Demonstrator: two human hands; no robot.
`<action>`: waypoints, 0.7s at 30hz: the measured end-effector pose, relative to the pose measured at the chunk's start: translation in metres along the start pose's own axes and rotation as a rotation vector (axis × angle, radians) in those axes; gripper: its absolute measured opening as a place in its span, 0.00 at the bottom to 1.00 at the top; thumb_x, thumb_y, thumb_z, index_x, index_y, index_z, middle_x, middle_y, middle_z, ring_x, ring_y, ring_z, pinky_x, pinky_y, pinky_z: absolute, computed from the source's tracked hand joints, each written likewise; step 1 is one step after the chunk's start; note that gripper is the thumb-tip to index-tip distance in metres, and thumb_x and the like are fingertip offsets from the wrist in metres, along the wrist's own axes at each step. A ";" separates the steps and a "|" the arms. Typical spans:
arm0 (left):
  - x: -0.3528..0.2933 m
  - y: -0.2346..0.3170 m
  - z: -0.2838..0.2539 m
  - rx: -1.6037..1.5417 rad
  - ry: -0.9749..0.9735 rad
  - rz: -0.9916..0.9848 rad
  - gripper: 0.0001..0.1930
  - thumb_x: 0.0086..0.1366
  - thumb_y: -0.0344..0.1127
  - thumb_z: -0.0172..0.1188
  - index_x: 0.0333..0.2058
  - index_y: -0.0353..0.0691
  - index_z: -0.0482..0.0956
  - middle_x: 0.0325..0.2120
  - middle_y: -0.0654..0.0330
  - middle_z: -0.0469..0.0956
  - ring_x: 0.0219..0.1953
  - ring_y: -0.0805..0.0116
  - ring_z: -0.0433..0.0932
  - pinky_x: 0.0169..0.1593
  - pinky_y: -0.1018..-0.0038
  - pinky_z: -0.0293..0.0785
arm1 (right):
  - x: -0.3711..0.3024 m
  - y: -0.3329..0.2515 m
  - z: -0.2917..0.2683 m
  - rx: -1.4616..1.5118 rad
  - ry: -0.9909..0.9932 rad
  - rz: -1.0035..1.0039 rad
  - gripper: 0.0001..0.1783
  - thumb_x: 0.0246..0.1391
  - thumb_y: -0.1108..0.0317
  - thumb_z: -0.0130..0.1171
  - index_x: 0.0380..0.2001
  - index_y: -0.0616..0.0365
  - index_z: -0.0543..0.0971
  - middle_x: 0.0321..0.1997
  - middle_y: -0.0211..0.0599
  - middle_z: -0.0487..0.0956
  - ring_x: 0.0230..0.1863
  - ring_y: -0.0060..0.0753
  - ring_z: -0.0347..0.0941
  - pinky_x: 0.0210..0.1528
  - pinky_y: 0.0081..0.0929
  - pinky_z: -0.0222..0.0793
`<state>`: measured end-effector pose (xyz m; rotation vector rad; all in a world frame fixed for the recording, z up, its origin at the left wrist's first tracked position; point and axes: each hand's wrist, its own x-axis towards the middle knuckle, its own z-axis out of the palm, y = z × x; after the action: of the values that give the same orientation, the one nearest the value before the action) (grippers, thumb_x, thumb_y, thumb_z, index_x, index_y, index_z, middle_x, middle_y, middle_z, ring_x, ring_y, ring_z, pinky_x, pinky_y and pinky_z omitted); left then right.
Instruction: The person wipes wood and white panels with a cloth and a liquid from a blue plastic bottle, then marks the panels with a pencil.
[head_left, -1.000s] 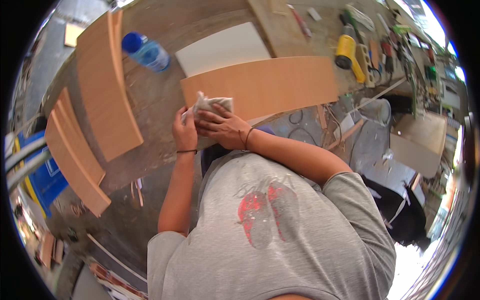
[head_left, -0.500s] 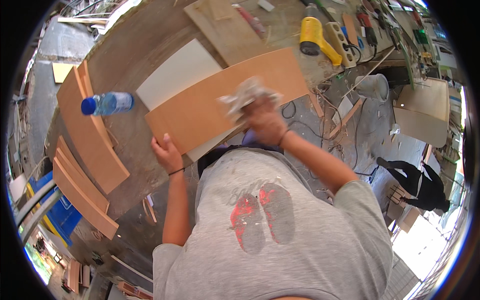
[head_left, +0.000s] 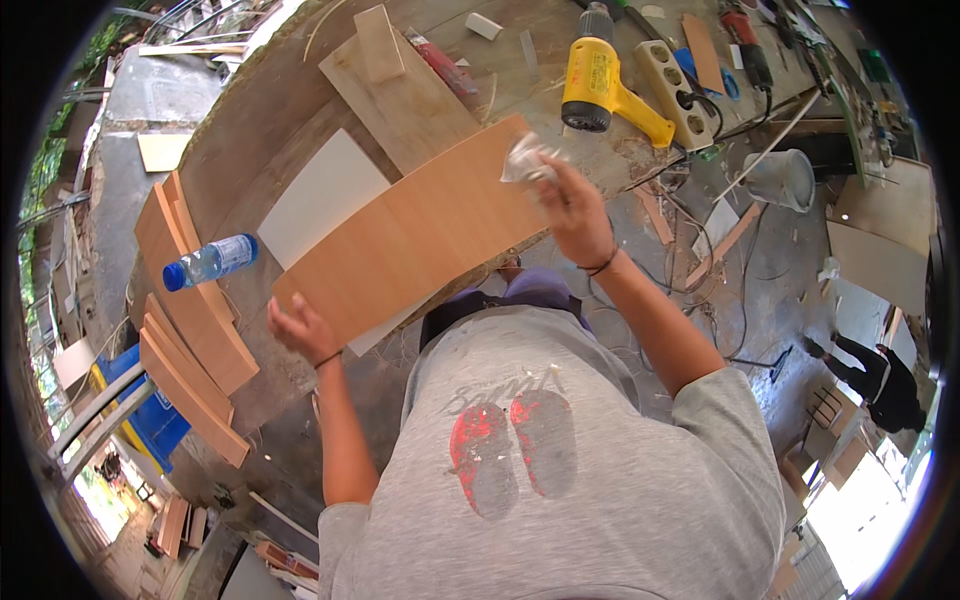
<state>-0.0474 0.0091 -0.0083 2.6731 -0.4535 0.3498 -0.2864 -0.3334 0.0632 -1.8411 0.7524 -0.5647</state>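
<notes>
a crumpled whitish cloth (head_left: 523, 160) is held in the right grip (head_left: 580, 212), fingers closed on it, at the right end of a curved brown board (head_left: 410, 225). the board's left end is met by the left grip (head_left: 305, 332), its fingers loosely bent; whether the edge is clasped cannot be told. the board is laid on the bench (head_left: 265, 110), partly over a white panel (head_left: 320, 185). a yellow heat gun (head_left: 595, 80) is seen beyond its right end.
</notes>
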 end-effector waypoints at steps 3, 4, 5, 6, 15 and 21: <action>0.002 0.066 0.019 -0.159 -0.003 0.238 0.28 0.64 0.46 0.58 0.55 0.33 0.65 0.56 0.45 0.66 0.60 0.46 0.63 0.62 0.56 0.57 | 0.008 -0.012 0.007 -0.087 -0.228 -0.261 0.20 0.54 0.69 0.58 0.51 0.61 0.74 0.48 0.49 0.76 0.49 0.51 0.72 0.54 0.36 0.66; 0.004 0.092 0.020 -0.173 -0.038 0.298 0.28 0.64 0.46 0.58 0.55 0.33 0.65 0.56 0.45 0.66 0.60 0.47 0.63 0.62 0.56 0.57 | 0.011 -0.013 0.008 -0.139 -0.294 -0.399 0.20 0.53 0.70 0.59 0.51 0.60 0.74 0.46 0.49 0.76 0.47 0.50 0.73 0.53 0.35 0.67; 0.004 0.111 0.024 -0.190 -0.071 0.353 0.28 0.64 0.46 0.58 0.55 0.32 0.65 0.56 0.45 0.66 0.60 0.48 0.63 0.62 0.56 0.57 | 0.013 -0.010 0.005 -0.129 -0.281 -0.320 0.20 0.53 0.69 0.60 0.50 0.60 0.75 0.47 0.49 0.76 0.48 0.50 0.72 0.53 0.35 0.67; 0.002 0.120 0.030 -0.226 -0.093 0.349 0.28 0.63 0.46 0.59 0.55 0.32 0.65 0.56 0.44 0.66 0.61 0.48 0.62 0.62 0.56 0.57 | 0.014 -0.001 -0.003 -0.116 -0.275 -0.248 0.20 0.52 0.69 0.61 0.49 0.59 0.76 0.47 0.48 0.76 0.49 0.49 0.72 0.53 0.36 0.67; 0.012 0.127 0.064 -0.138 -0.086 0.281 0.25 0.62 0.47 0.58 0.51 0.34 0.71 0.52 0.46 0.71 0.59 0.46 0.65 0.62 0.56 0.58 | -0.003 0.013 0.018 -0.499 -0.359 -0.428 0.13 0.48 0.67 0.60 0.40 0.53 0.79 0.40 0.40 0.77 0.44 0.45 0.71 0.47 0.35 0.66; 0.025 0.109 0.063 -0.154 -0.053 0.276 0.24 0.62 0.47 0.58 0.50 0.35 0.73 0.52 0.47 0.72 0.59 0.46 0.64 0.63 0.55 0.56 | 0.009 -0.008 -0.022 -0.100 -0.606 -0.308 0.07 0.48 0.72 0.58 0.34 0.57 0.77 0.38 0.40 0.77 0.43 0.45 0.71 0.47 0.35 0.65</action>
<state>-0.0530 -0.1186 -0.0190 2.4774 -0.8354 0.3093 -0.2937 -0.3516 0.0791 -2.0843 0.0925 -0.1343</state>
